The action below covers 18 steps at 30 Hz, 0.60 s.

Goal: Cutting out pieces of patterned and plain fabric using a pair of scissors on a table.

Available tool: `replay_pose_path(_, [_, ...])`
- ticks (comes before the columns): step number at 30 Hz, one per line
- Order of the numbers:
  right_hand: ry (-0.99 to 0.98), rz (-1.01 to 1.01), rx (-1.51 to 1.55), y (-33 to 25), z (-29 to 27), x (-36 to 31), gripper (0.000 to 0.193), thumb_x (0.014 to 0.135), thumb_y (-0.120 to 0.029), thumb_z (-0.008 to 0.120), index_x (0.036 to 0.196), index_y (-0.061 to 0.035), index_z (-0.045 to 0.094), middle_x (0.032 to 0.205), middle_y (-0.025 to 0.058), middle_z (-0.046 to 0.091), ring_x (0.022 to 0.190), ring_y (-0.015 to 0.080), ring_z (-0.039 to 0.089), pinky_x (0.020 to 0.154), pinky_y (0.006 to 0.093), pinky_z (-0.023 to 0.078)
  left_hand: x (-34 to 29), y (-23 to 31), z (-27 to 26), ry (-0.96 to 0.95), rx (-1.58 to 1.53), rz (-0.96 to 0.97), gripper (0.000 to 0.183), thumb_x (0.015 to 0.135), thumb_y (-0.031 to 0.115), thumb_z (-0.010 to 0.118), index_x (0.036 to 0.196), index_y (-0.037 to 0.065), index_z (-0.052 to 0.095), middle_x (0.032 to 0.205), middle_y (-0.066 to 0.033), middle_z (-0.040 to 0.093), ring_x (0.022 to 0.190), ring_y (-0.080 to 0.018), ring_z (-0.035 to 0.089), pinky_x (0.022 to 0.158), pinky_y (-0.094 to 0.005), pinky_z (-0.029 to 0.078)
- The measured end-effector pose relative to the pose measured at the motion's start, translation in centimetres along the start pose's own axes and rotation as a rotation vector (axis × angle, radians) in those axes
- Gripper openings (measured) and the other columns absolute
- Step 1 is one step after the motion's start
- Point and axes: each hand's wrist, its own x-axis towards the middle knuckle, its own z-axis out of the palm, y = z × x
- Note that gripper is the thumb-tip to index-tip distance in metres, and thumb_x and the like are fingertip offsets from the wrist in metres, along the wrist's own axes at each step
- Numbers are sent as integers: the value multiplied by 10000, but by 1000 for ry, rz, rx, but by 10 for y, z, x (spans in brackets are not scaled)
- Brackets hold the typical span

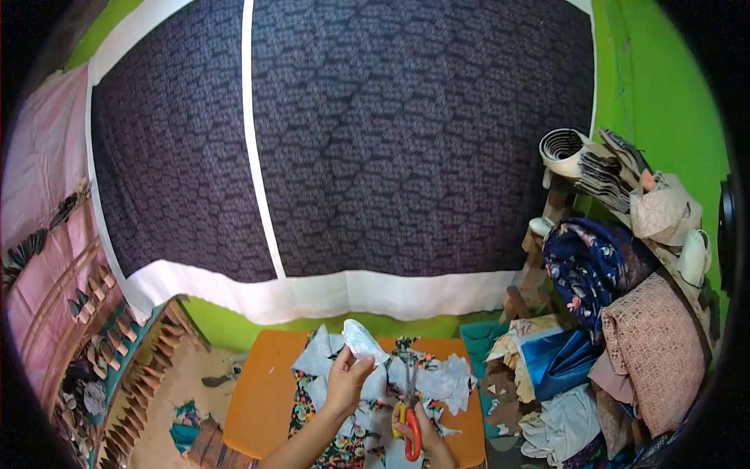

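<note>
A pink cloth (47, 156) hung at the far left, above a curved rack (129, 363) lined with shoe lasts (133, 395). Next came the brown floor (176, 367), with a teal scrap (185, 430) on it, and then the orange desk (262, 383). A dark curtain (414, 141) with white borders covered much of the wall behind. On the desk, floral cloth (303, 414) lay spread beneath crumpled pale scraps (449, 381). Of the person's two hands, the left (345, 383) pinched a white piece (361, 340) between thumb and fingers, raised above the middle of the desk. Just to its right, the right (423, 426) had its fingers curled around the red and yellow handles of the scissors (412, 434); the blades pointed away from the person, and their gap was too small to tell. Beyond the desk's right edge lay heaped fabrics: shiny blue (556, 361), pale grey-blue (564, 422), navy floral (590, 262) and pinkish lace (656, 344). Above them, a white roll (564, 150) rested near the green wall (672, 86).
</note>
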Motion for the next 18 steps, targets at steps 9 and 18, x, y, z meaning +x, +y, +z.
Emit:
replay_pose_path(9, [-193,-222,261,-57,5,27,686,793,-167,603,1318,-57,175,949,26,392,826,111,407,722,243,396,7,29,53,-15,136,352,427,784,0,556,1187,-13,414,1022,-66,551,922,-127,524,794,-261,431])
replay_pose_path(18, [-278,1,309,-71,0,45,733,765,-220,640,1316,-62,184,896,9,354,787,85,367,666,212,385,3,55,64,-77,312,391,319,778,16,578,1083,-33,497,951,-62,581,865,-109,547,767,-240,433])
